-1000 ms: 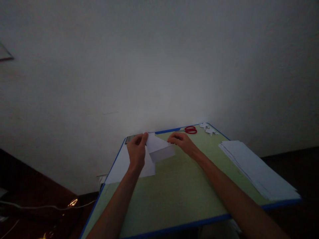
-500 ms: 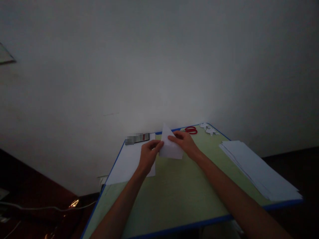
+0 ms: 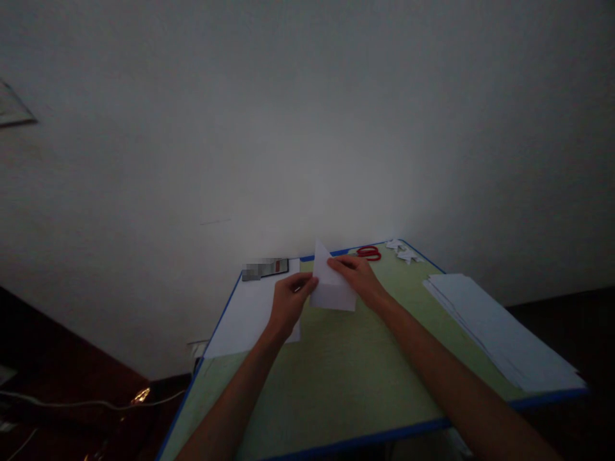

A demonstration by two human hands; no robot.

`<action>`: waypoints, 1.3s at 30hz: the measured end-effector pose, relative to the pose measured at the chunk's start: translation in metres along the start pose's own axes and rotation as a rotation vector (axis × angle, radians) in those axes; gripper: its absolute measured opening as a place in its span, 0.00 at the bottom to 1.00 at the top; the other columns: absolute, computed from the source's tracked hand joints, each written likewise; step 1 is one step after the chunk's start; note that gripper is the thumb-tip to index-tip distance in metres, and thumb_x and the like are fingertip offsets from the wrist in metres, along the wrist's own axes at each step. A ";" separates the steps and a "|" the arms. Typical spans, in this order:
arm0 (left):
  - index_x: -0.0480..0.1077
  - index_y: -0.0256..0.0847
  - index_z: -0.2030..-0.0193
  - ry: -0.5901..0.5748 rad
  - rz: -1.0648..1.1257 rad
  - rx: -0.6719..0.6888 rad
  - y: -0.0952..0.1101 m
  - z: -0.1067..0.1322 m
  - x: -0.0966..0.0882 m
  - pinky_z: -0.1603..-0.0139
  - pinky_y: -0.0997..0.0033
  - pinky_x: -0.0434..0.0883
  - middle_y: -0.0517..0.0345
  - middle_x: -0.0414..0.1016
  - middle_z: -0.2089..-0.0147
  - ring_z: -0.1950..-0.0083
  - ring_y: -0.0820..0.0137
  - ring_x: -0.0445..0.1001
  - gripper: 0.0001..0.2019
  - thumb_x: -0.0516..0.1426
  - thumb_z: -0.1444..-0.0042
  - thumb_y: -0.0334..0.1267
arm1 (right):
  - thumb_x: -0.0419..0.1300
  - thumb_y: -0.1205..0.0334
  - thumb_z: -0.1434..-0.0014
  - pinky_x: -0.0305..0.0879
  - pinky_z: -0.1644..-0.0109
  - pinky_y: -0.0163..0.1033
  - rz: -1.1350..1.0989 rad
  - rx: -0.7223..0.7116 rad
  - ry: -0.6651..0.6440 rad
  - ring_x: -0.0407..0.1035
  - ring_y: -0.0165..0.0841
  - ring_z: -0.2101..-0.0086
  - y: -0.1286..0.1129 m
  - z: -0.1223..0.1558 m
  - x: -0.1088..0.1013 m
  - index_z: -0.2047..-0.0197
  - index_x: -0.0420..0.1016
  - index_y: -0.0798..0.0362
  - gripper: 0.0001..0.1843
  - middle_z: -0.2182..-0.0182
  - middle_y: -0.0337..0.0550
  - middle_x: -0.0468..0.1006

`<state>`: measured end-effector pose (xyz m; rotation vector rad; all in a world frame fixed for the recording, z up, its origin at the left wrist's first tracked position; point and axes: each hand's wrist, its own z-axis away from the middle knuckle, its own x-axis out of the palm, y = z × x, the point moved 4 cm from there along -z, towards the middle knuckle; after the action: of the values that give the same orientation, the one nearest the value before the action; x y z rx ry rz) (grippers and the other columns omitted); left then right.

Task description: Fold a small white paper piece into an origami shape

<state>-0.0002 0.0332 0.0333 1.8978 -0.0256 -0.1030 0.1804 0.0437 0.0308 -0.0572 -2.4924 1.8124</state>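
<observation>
Between my two hands, above the table, is a folded white sheet of paper (image 3: 332, 295) with a pointed top and a straight lower edge. My left hand (image 3: 289, 299) pinches its left edge between thumb and fingers. On the upper right slanting edge, my right hand (image 3: 358, 275) grips the paper, its thumb lying on the near face. A crease runs across the paper below the thumbs. The fingers behind the sheet are partly hidden.
The table (image 3: 336, 384) has a pale green top and blue edging, against a wall. Red-handled scissors (image 3: 369, 253) and folded paper pieces (image 3: 407, 256) lie at the back. A paper stack (image 3: 494, 326) is at right; a phone (image 3: 273, 268) rests on a white sheet (image 3: 240, 326) at left.
The paper's lower part has shifted slightly right, and its crease shows more plainly. Both hands keep their hold on it, with only small finger movements.
</observation>
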 end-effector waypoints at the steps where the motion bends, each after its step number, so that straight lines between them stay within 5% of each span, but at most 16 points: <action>1: 0.82 0.39 0.67 0.000 0.006 -0.004 0.000 0.000 0.000 0.56 0.64 0.73 0.50 0.83 0.63 0.62 0.64 0.78 0.11 0.69 0.55 0.43 | 0.66 0.45 0.49 0.60 0.66 0.36 -0.009 0.007 0.000 0.68 0.33 0.70 0.000 0.000 0.000 0.67 0.83 0.55 0.20 0.70 0.42 0.81; 8: 0.80 0.36 0.69 -0.069 0.052 -0.055 -0.001 0.002 0.003 0.67 0.71 0.68 0.55 0.78 0.72 0.70 0.70 0.72 0.11 0.68 0.54 0.42 | 0.72 0.50 0.57 0.60 0.68 0.36 -0.131 0.101 0.014 0.69 0.32 0.72 0.003 0.001 -0.002 0.66 0.84 0.54 0.18 0.70 0.42 0.81; 16: 0.76 0.36 0.74 0.057 0.072 -0.004 0.003 0.001 -0.003 0.71 0.74 0.63 0.60 0.72 0.75 0.72 0.74 0.67 0.16 0.68 0.52 0.50 | 0.68 0.48 0.48 0.58 0.69 0.36 0.019 0.012 -0.277 0.67 0.30 0.73 -0.002 0.014 0.019 0.68 0.85 0.53 0.16 0.73 0.40 0.81; 22: 0.75 0.37 0.75 0.069 0.068 -0.008 0.010 0.005 0.001 0.72 0.74 0.63 0.61 0.72 0.76 0.74 0.74 0.66 0.15 0.68 0.52 0.47 | 0.66 0.52 0.47 0.59 0.68 0.35 0.031 -0.010 -0.209 0.66 0.29 0.73 -0.009 0.014 0.019 0.70 0.83 0.55 0.14 0.74 0.39 0.79; 29: 0.77 0.38 0.71 0.055 0.167 -0.032 -0.005 0.002 0.000 0.69 0.74 0.65 0.60 0.74 0.72 0.71 0.72 0.69 0.11 0.67 0.52 0.44 | 0.66 0.56 0.47 0.61 0.66 0.35 0.048 -0.074 -0.229 0.67 0.29 0.72 -0.012 0.014 0.023 0.72 0.81 0.56 0.11 0.74 0.39 0.78; 35: 0.69 0.38 0.78 0.143 0.180 -0.031 -0.008 0.002 -0.005 0.76 0.75 0.57 0.66 0.63 0.79 0.77 0.77 0.60 0.14 0.66 0.52 0.42 | 0.65 0.56 0.46 0.62 0.64 0.36 0.096 -0.119 -0.268 0.68 0.30 0.70 -0.013 0.014 0.027 0.71 0.81 0.55 0.10 0.72 0.40 0.79; 39: 0.73 0.38 0.75 0.183 0.179 -0.028 -0.006 0.002 -0.006 0.75 0.75 0.61 0.64 0.69 0.77 0.75 0.76 0.64 0.12 0.68 0.54 0.43 | 0.64 0.55 0.45 0.62 0.65 0.36 0.094 -0.127 -0.262 0.67 0.30 0.71 -0.012 0.014 0.028 0.71 0.80 0.55 0.12 0.73 0.39 0.78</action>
<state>-0.0066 0.0340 0.0278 1.8616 -0.0697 0.1908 0.1511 0.0286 0.0383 0.0634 -2.8275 1.7983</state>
